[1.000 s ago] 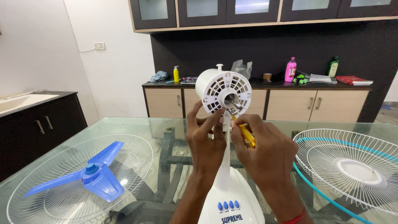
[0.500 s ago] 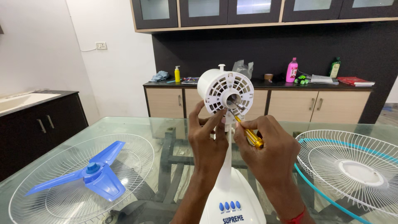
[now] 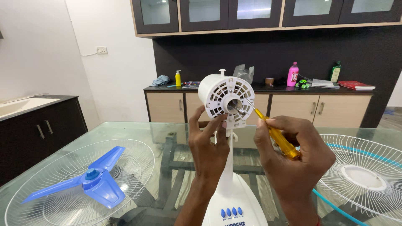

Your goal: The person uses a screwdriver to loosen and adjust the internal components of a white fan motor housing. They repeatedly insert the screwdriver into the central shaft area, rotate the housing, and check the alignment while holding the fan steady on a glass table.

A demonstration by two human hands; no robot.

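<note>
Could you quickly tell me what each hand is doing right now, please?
Left hand: fingers closed on the lower edge of the white fan motor housing.
Right hand: closed around the yellow-handled screwdriver.

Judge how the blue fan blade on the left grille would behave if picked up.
The blade is probably light: thin moulded plastic. Likely stiffish, flexing at the tips. It lies loose in the wire grille on the glass table, so a push may slide or spin it.
</note>
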